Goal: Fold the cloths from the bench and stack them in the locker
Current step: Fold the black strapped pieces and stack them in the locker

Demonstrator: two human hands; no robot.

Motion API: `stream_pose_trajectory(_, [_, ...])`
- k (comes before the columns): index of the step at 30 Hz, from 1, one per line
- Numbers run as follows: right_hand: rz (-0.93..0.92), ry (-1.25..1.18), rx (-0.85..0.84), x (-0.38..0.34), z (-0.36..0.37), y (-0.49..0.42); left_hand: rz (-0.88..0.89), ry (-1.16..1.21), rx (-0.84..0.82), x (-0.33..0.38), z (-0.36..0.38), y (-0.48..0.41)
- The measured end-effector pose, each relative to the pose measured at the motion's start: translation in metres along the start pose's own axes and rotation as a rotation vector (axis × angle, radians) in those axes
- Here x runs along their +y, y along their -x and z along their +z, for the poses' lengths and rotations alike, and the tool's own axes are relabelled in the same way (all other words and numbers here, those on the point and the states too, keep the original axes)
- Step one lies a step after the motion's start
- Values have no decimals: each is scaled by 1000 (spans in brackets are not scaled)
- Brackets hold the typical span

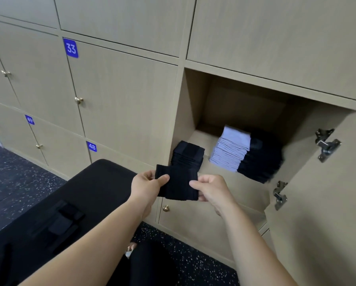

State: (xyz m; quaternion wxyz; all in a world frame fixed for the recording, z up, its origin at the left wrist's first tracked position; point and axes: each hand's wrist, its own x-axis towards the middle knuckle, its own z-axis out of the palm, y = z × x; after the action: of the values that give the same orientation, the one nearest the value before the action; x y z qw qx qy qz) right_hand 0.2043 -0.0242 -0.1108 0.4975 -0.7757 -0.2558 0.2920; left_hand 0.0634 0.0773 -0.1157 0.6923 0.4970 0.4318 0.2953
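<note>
A: Where is the small black folded cloth (179, 184)?

B: It is held in the air, just in front of the lower edge of the open beige wooden locker (195, 100). The left hand (146, 186) pinches its left side, thumb on top and fingers behind; the right hand (212, 188) pinches its right edge between the thumb and curled fingers.

A: What lies inside the locker?

B: Three piles stand on its floor. A stack of black folded cloths (188, 154) is at the front left corner, just beyond the held cloth; a taller stack of pale lavender folded cloths (230, 149) is near the middle; a black pile (261, 159) touches the lavender stack on its right.

A: And the door?

B: The beige locker door (327, 203) stands swung open to the right; two metal hinges (326, 144) show on its inner face.

A: And the bench?

B: The black padded bench (90, 188) stands at the left, under the left forearm, with its far end close to the locker fronts. A few dark cloths (63, 219) lie on it, black on black; their number cannot be told.

A: What surrounds it all?

B: The closed doors to the left carry blue number plates, among them 33 (70, 48) and 48 (91, 146); a small brass knob (166, 208) sits just below the held cloth; the dark speckled floor (14, 182) runs beneath.
</note>
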Motion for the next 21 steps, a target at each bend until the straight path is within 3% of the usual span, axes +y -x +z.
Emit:
stream_pose_trajectory(5, [-7,-92,162,13,-10,0,58,-48,-29,-8,15,5])
stream_pose_trajectory(11, [22,-141,278,18,-14,-27,255,-390,8,-12,31,-11])
stream_pose_trajectory(21, [30,-331,402,-9,-19,-113,338,-511,-132,4,58,-77])
